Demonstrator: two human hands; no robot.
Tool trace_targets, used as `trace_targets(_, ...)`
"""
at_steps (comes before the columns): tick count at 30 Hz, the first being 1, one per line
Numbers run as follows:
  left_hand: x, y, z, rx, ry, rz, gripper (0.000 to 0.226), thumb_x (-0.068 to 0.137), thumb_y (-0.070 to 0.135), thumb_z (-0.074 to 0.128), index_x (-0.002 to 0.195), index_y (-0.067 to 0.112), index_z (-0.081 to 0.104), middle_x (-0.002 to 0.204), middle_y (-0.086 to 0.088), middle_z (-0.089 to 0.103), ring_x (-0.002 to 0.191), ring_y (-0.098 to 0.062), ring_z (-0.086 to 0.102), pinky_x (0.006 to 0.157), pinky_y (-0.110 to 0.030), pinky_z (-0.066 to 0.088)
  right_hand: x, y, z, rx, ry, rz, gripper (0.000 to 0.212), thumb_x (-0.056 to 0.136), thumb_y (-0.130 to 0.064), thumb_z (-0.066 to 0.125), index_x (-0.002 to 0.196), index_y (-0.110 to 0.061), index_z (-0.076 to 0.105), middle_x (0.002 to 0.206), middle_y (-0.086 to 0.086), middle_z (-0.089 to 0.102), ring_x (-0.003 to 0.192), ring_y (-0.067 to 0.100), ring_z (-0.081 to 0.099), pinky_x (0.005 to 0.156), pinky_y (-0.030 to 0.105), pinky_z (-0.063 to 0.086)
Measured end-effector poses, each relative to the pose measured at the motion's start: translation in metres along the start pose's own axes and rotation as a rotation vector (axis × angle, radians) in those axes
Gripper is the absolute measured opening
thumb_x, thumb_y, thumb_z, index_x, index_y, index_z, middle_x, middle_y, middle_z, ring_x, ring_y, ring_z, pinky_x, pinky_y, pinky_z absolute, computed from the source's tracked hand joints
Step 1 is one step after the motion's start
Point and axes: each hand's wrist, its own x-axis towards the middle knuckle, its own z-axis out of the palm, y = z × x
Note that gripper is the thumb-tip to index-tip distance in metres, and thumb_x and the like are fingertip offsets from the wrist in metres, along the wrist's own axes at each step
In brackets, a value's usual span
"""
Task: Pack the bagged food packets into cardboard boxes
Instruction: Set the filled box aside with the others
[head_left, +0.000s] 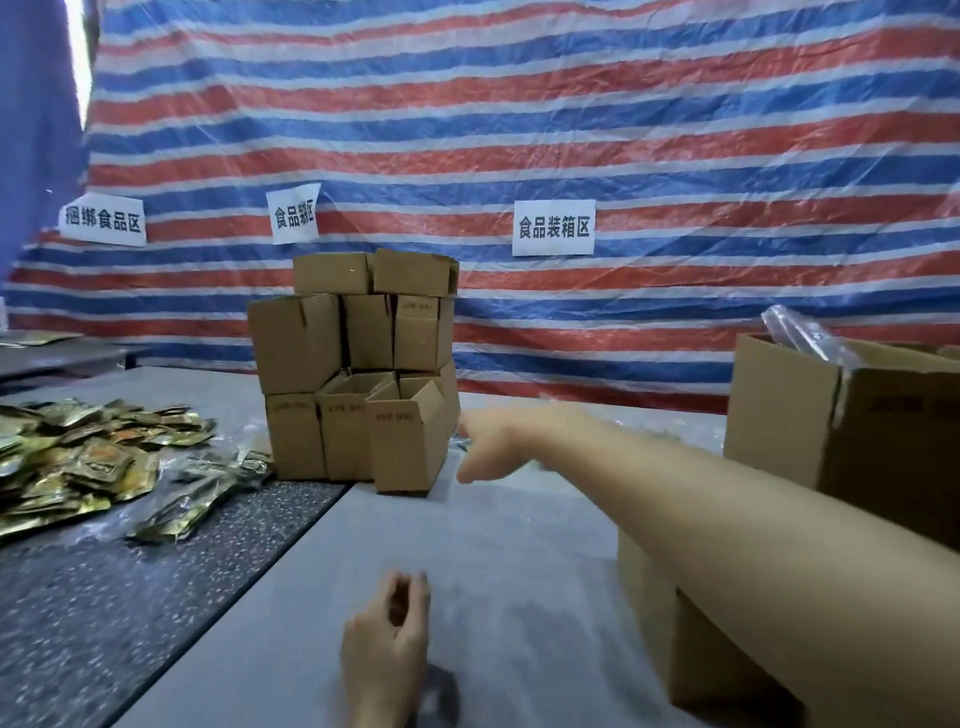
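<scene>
Right hand (493, 441) extended, fingers straight, holding nothing, just right of the upright open front box (408, 441) of the cardboard stack (332, 343); it is the nearer hand. Left hand (387, 631) loosely curled, empty, above the table (493, 545); bagged food packets (78, 462) lie heaped well left of both hands.

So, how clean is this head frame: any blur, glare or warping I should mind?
Head view: the right hand near the small boxes is motion-smeared, and the left hand is soft too; the gold packets throw glare; the striped tarp bows from wide-angle distortion; the wall signs read sharp.
</scene>
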Motion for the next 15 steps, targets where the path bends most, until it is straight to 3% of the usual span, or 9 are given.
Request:
trace_targets(3,-0.005,-0.007,0.006,0.011,-0.038,0.116,0.034,0.086,0.035,0.077,0.060,0.025,0.058,0.049,0.007,0.051,0.050,-0.014,0.049,0.054,-0.035,0.042,0.052,-0.002,0.036,0.129,0.066,0.041,0.070,0.091,-0.019,0.059,0.153,-0.016,0.027,0.144,0.011,0.050,0.122,0.030,0.055,0.090,0.038,0.052)
trace_targets(5,-0.006,-0.006,0.006,-0.043,-0.027,0.117,0.025,0.080,0.046,0.067,0.068,0.027,0.058,0.048,0.007,0.049,0.048,-0.014,0.046,0.054,-0.035,0.041,0.084,-0.002,0.052,0.196,0.115,0.032,0.069,0.090,-0.018,0.059,0.152,-0.016,0.030,0.145,0.012,0.048,0.127,0.031,0.052,0.099,0.043,0.052)
trace_targets(9,-0.006,-0.006,0.006,-0.063,-0.011,0.138,0.026,0.076,0.057,0.058,0.064,0.035,0.054,0.048,0.011,0.048,0.046,-0.005,0.041,0.052,-0.031,0.038,0.144,-0.005,0.063,0.179,0.206,0.018,0.055,0.087,-0.020,0.058,0.141,-0.031,0.051,0.164,0.007,0.020,0.151,0.033,0.017,0.118,0.056,0.029)
trace_targets(11,-0.006,-0.006,0.006,-0.067,0.005,0.140,0.034,0.072,0.066,0.051,0.067,0.032,0.054,0.049,0.011,0.047,0.047,-0.006,0.041,0.053,-0.031,0.037,0.167,-0.006,0.066,0.216,0.255,0.033,0.056,0.087,-0.025,0.058,0.141,-0.038,0.051,0.168,0.004,0.006,0.154,0.033,0.003,0.120,0.061,0.017)
trace_targets(15,-0.005,-0.005,0.007,-0.070,0.016,0.139,0.041,0.073,0.067,0.049,0.074,0.027,0.055,0.051,0.012,0.050,0.049,-0.007,0.042,0.055,-0.034,0.041,0.196,-0.005,0.070,0.316,0.292,0.041,0.053,0.091,-0.038,0.059,0.143,-0.038,0.051,0.170,0.003,-0.003,0.154,0.036,-0.008,0.121,0.061,0.005)
